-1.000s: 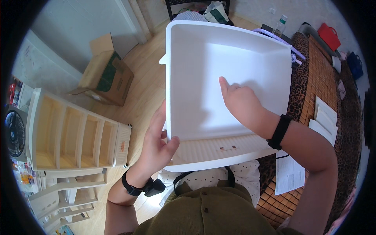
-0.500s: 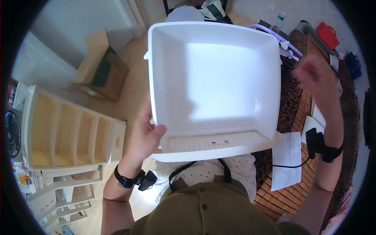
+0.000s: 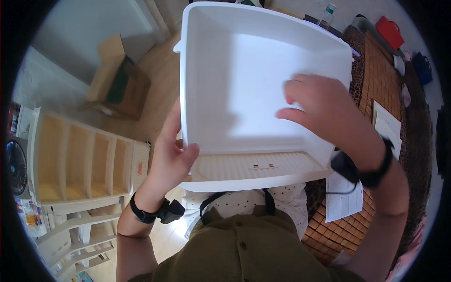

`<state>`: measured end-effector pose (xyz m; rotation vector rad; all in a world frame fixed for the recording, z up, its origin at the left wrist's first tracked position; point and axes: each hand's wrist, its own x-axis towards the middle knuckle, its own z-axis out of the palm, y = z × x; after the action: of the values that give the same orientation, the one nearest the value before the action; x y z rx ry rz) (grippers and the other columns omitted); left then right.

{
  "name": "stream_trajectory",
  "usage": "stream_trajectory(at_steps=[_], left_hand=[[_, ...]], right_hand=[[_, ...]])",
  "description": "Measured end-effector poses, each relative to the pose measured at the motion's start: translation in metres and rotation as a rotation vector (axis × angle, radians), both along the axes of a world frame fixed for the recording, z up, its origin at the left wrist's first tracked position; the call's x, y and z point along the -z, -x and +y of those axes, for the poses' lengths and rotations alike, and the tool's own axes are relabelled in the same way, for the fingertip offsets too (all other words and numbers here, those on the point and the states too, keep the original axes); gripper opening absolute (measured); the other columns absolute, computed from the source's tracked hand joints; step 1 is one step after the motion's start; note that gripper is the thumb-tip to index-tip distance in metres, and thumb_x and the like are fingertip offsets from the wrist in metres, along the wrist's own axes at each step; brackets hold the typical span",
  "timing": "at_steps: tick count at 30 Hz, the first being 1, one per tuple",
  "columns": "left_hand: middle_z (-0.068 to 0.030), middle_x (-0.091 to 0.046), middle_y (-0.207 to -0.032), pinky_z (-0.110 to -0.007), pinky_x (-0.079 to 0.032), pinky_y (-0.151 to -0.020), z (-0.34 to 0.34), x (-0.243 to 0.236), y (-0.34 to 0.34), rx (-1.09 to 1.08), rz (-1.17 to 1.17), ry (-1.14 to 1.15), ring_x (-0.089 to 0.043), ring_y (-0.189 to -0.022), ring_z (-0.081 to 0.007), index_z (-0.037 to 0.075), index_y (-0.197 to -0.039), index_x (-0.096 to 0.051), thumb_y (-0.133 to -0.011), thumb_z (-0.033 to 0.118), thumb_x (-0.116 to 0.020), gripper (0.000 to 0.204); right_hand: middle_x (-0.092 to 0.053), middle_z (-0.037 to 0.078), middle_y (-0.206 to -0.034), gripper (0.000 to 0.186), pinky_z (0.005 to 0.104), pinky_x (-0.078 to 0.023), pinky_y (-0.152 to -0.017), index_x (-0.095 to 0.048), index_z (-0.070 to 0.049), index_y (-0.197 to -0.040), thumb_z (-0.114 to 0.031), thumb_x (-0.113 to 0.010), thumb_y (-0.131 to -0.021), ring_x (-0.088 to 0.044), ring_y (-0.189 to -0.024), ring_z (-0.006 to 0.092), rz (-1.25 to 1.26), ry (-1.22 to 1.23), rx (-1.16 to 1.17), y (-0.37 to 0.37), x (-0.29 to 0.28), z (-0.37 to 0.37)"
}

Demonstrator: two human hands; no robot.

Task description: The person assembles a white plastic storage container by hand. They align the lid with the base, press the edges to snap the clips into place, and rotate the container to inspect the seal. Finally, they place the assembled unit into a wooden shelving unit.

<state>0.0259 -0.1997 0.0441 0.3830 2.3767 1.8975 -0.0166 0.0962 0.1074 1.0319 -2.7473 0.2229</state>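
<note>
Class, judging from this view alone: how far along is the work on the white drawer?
Done: the white drawer is out of the drawer frame and looks empty. In hand: the left hand grips its left wall while the right hand reaches inside it. Left: the frame's slots stand empty; the drawer is not back in.

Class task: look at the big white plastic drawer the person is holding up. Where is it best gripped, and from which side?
Grip the white drawer on its side rims, coming from both sides. It is wide and tilted; the left hand already clamps the left wall, while the right hand is inside.
</note>
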Motion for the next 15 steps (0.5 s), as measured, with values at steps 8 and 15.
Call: stream_trajectory(at_steps=[8, 15], left_hand=[[-0.0141, -0.038, -0.139, -0.032, -0.051, -0.084, 0.016, -0.016, -0.009, 0.038, 0.177, 0.146, -0.044, -0.124, -0.0241, 0.012, -0.147, -0.024, -0.074, -0.014, -0.045, 0.081], [-0.0147, -0.039, -0.139, -0.032, -0.051, -0.083, 0.018, -0.022, -0.011, 0.074, 0.164, 0.189, -0.045, -0.124, -0.027, 0.013, -0.147, -0.027, -0.073, -0.014, -0.045, 0.081]], right_hand=[[-0.059, 0.01, -0.057, 0.055, 0.0359, -0.047, -0.055, -0.064, -0.005, -0.057, -0.059, -0.067, -0.068, -0.061, -0.06, 0.0281, -0.075, -0.535, 0.19, 0.065, 0.027, -0.035], [-0.059, 0.01, -0.056, 0.057, 0.036, -0.046, -0.052, -0.064, -0.005, -0.059, -0.061, -0.066, -0.067, -0.059, -0.055, 0.028, 0.04, -0.425, 0.217, 0.07, 0.032, -0.018]])
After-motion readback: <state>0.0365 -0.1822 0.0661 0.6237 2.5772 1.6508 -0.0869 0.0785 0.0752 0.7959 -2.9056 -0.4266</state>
